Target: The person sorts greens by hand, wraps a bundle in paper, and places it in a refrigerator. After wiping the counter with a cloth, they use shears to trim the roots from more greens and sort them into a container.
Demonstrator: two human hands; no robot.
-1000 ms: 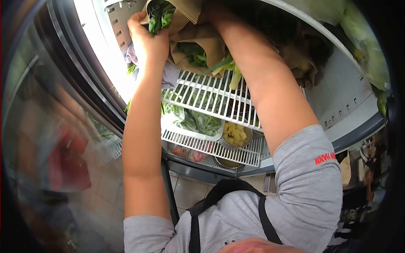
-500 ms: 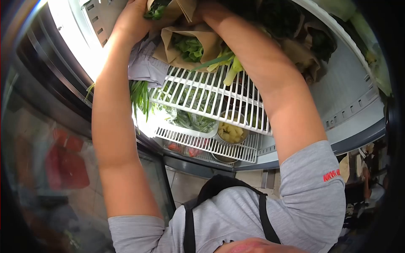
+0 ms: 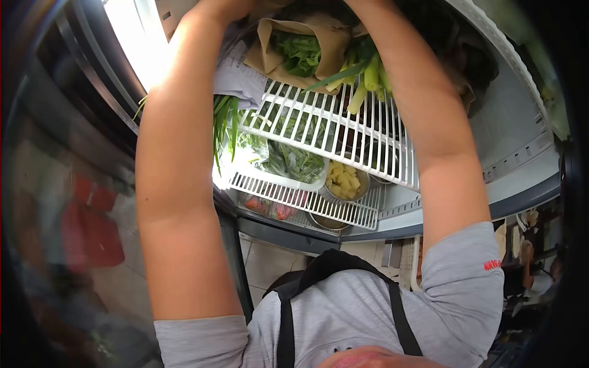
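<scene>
Two arms extend past paper-wrapped greens on the wire shelf; sufficient clearance should prevent crushed leaves. The hands' grip and spacing cannot be determined.

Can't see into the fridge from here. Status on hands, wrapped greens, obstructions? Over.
Left hand at top edge, grip unclear; right hand out of view. Greens in brown paper on upper rack. Green stalks crowd close beside.

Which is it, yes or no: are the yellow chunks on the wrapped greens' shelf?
No, the yellow chunks sit in a bowl below the shelf holding the wrapped greens.
</scene>
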